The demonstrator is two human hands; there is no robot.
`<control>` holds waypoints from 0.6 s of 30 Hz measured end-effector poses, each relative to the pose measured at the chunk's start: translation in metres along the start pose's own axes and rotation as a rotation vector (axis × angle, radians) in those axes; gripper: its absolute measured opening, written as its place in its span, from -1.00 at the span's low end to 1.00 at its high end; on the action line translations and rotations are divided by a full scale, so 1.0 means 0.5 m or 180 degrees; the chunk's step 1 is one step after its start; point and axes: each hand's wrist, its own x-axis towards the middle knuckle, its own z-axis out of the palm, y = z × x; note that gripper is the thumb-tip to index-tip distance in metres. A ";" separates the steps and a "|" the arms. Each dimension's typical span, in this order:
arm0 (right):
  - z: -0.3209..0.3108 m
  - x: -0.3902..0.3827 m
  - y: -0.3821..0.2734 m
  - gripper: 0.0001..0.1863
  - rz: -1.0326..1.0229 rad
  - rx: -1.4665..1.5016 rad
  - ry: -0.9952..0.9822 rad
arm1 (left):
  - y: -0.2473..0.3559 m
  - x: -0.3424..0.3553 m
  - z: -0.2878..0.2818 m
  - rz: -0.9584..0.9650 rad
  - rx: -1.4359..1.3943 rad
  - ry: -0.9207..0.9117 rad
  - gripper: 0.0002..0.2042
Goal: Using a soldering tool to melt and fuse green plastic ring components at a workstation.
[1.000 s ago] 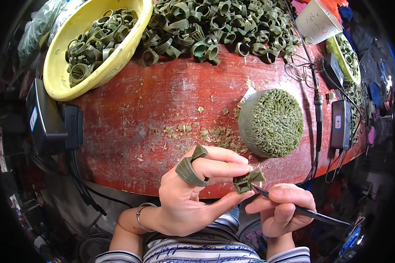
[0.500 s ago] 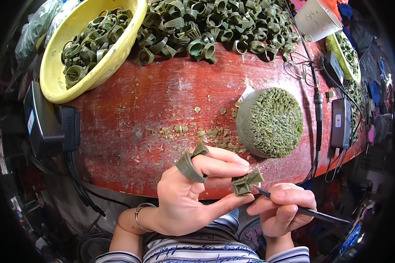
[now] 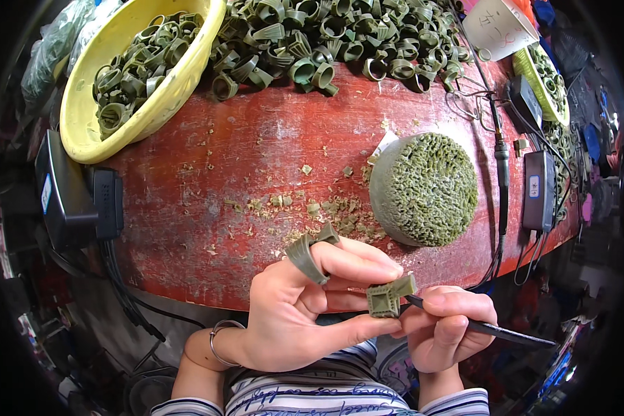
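Note:
Between the thumb and fingers of my left hand [image 3: 284, 322] is a small green wax ring [image 3: 383, 304] with a square, recessed head turned up and a short stub at its upper right. A wider green wax band [image 3: 301, 259] with a flared top is worn on a finger of the same hand. My right hand [image 3: 451, 326] grips a slim dark carving tool [image 3: 513, 335] like a pencil. The tool's tip meets the right side of the ring, just under the stub; whether it cuts in, I cannot tell. Both hands are close together at the table's front edge.
A round green block [image 3: 423, 191] with a rough, pitted top stands on the red table [image 3: 187, 243], wax crumbs beside it. Behind lie a heap of green rings [image 3: 347, 41] and a yellow basin [image 3: 83, 139] of rings. A corded handpiece [image 3: 503, 166] hangs at right.
The ring has tilted slightly in my left fingers. My right hand has shifted a little left, bringing the tool's tip up against the ring. The whole view has moved slightly.

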 end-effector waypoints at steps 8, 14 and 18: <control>0.000 0.003 -0.008 -0.76 0.0015 0.0184 -0.0111 | -0.001 0.000 -0.002 -0.0111 -0.0106 -0.0008 -0.60; 0.005 0.002 -0.002 -0.77 -0.0260 -0.0014 0.0130 | -0.002 0.001 0.000 -0.0109 -0.0102 -0.0008 -0.61; 0.016 0.004 -0.024 -0.65 -0.0022 -0.0450 0.0040 | 0.003 0.000 0.002 -0.0236 -0.0172 -0.0017 -0.62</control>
